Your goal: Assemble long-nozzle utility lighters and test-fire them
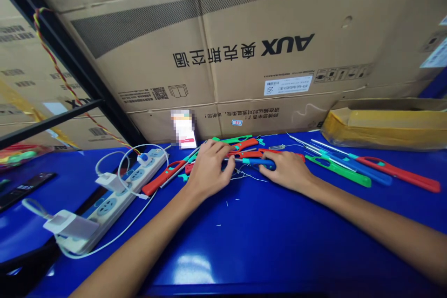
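Observation:
Around a blue-handled screwdriver (261, 163) my right hand (289, 170) is closed, its thin shaft pointing left. My left hand (211, 163) is curled over the pile at the shaft's end; what its fingers hold is hidden. Behind and between both hands lie red long-nosed lighters (244, 144) and a green lighter casing (235, 139). One red lighter (164, 178) lies left of my left hand. Right of my right hand lie a green lighter (344, 172), a blue lighter (373, 173) and another red lighter (405, 174). Thin pale wires (249, 176) trail below the screwdriver.
A white power strip (124, 198) with plugged-in chargers and cables runs along the left. A lit phone (185, 132) leans on the big cardboard box (223, 23) behind. A dark phone (26, 191) lies far left, and a taped open box (384, 125) stands back right. Tiny white bits (219, 225) dot the blue table (265, 247).

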Demonstrator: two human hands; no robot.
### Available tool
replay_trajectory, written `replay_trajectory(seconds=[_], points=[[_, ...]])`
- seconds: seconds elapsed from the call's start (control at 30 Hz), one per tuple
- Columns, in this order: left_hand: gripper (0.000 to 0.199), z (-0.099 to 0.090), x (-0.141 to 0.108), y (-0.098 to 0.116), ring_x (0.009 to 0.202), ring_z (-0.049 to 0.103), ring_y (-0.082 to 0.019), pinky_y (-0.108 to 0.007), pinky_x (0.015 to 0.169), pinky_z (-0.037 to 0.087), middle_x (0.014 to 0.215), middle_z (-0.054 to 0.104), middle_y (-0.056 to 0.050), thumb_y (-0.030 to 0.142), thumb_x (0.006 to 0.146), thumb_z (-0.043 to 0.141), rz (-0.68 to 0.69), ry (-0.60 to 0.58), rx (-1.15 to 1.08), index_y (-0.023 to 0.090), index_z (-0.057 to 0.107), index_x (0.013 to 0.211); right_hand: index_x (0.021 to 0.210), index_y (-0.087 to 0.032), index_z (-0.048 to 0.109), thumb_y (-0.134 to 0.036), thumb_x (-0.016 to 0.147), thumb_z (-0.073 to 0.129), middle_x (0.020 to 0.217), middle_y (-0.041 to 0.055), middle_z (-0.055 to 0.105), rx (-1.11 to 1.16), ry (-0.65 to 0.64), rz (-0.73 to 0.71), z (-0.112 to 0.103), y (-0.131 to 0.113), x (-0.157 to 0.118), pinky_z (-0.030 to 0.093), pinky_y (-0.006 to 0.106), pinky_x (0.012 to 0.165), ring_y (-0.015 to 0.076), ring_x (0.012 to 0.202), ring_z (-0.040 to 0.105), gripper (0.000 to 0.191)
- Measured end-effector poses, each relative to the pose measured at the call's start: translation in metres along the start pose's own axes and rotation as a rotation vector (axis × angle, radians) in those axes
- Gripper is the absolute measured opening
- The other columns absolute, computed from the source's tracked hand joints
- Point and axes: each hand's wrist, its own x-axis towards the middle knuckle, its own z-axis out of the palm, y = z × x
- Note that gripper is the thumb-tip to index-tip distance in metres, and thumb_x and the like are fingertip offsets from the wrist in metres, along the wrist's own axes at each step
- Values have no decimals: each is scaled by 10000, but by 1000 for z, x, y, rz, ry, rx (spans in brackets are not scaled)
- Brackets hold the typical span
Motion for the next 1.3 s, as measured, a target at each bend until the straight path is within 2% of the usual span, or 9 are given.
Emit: replay_trajectory(seconds=[0.17,0.3,0.43,0.67,0.83,0.93,1.03,1.17,1.3], points=[[247,-8,6,-27,904,631,-261,-454,851,530,986,794,-66,270,1058,536,-95,107,34,195,771,1036,972,-286,785,-447,937,612,812,30,804,40,-5,32,-6,4,2,444,360,555,256,717,742,239],[203,-8,8,-40,918,640,-254,-440,867,528,996,792,-62,241,1031,571,-93,95,21,206,771,1028,1006,-283,769,-507,981,588,804,38,793,71,18,55,-17,9,5,425,362,570,251,692,716,289],[197,-3,5,-42,1034,627,-278,-470,937,528,1121,735,-95,212,987,596,-74,81,37,195,769,1081,990,-276,766,-512,979,601,758,36,774,89,25,114,-25,18,9,431,372,610,270,705,713,287],[182,8,1,-41,938,620,-259,-431,864,527,964,747,-71,211,983,607,-124,2,-6,190,784,1021,1112,-229,754,-486,1005,577,1031,106,825,140,43,149,-23,40,16,517,409,756,319,955,761,331],[237,7,2,-34,957,645,-250,-424,903,527,1015,786,-60,229,1006,564,-137,-112,-69,196,797,1024,1031,-270,782,-502,973,608,946,72,825,126,49,166,-22,41,16,509,408,728,308,872,754,296],[250,5,3,-33,966,650,-250,-424,924,527,1036,796,-58,232,1006,555,-164,-146,-58,197,801,1033,962,-283,792,-529,975,610,953,55,827,196,50,153,-22,39,16,513,409,759,297,894,757,306],[252,4,3,-36,970,653,-261,-438,924,530,1038,795,-63,228,1001,557,-190,-151,-20,198,804,1046,904,-290,797,-579,961,639,968,44,829,287,31,160,-21,39,16,517,406,783,285,912,758,335],[234,3,3,-44,985,658,-270,-436,914,539,1001,785,-83,206,976,584,-198,-159,4,183,804,1051,911,-283,804,-582,937,660,886,48,814,268,-8,183,-18,40,16,481,396,711,279,825,741,333],[259,-1,4,-48,978,664,-261,-415,880,539,993,782,-81,138,939,554,-194,-77,22,193,794,1018,917,-283,802,-550,941,645,844,44,801,242,14,168,-20,40,15,458,386,682,267,778,725,311]])
